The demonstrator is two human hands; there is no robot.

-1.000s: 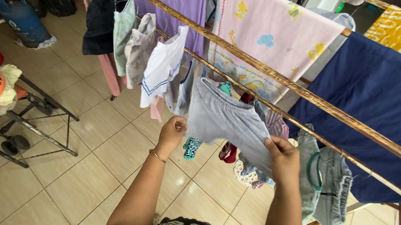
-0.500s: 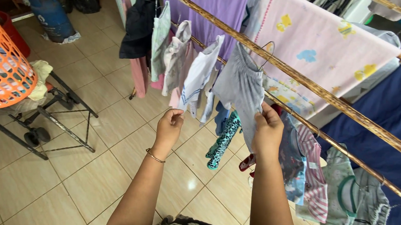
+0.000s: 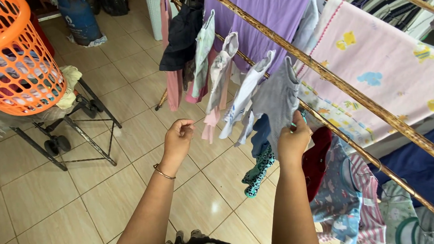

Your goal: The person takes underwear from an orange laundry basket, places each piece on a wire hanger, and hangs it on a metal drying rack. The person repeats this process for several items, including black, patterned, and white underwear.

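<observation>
A small grey garment (image 3: pixel 278 98) hangs over the lower wooden drying rail (image 3: pixel 329 119), among several other small clothes. My right hand (image 3: pixel 293 140) pinches its lower right edge, just under the rail. My left hand (image 3: pixel 179 137) floats free to the left of the hanging clothes, fingers loosely curled with nothing in them, a thin bangle on the wrist. A white top (image 3: pixel 247 88) hangs right beside the grey garment.
An orange laundry basket (image 3: pixel 13 54) with clothes sits on a folding metal stand (image 3: pixel 68 132) at the left. A blue gas cylinder (image 3: pixel 77 15) stands at the back. Purple, pink and dark blue sheets hang on the upper rail (image 3: pixel 361 99). Tiled floor lies below.
The grey garment, held spread between both hands a second ago, now hangs on the rail. My left hand has let go and drawn away to the left; the view shifted left.
</observation>
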